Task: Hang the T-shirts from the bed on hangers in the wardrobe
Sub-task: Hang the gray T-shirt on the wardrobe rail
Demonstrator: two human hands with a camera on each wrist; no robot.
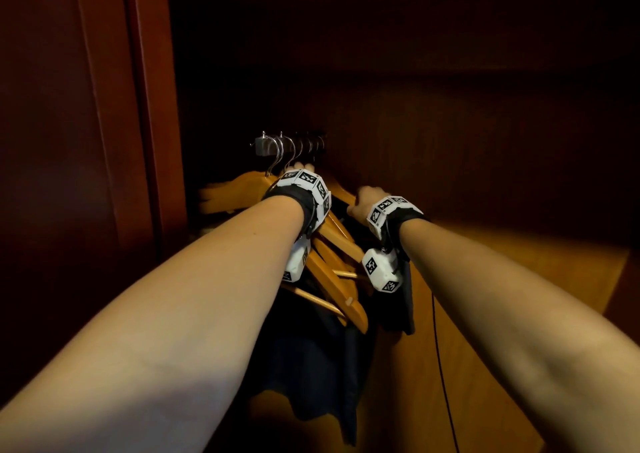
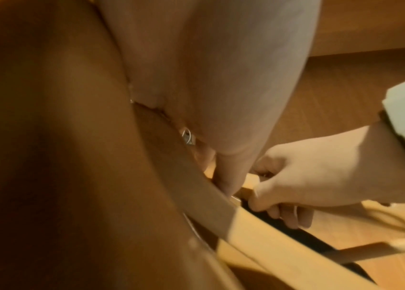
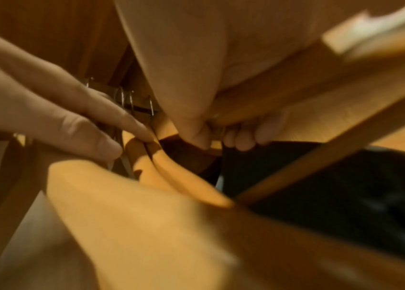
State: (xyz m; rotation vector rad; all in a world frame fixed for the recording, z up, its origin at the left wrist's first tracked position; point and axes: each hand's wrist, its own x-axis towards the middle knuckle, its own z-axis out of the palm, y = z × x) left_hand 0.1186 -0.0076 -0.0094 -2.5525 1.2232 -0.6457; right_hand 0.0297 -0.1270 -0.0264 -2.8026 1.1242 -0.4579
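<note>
Several wooden hangers (image 1: 332, 272) hang by metal hooks from the wardrobe rail (image 1: 294, 144). A dark T-shirt (image 1: 311, 366) droops from them. My left hand (image 1: 303, 167) reaches in by the hooks, mostly hidden behind its wrist band; in the right wrist view the left hand (image 3: 47, 98) lies with a straight finger pressed against the hanger necks. My right hand (image 1: 362, 201) grips the shoulder of one wooden hanger (image 3: 295, 82), its fingers (image 3: 246, 137) curled under the wood. Dark cloth (image 3: 345, 176) hangs right below that hanger. The left wrist view shows the right hand (image 2: 308, 176) clasped on the hanger's top.
The reddish wardrobe frame (image 1: 149, 106) stands at the left. The wardrobe's lit wooden bottom (image 1: 519, 262) lies to the right of the clothes. A thin black cable (image 1: 440, 366) dangles from my right wrist. The back of the wardrobe is dark.
</note>
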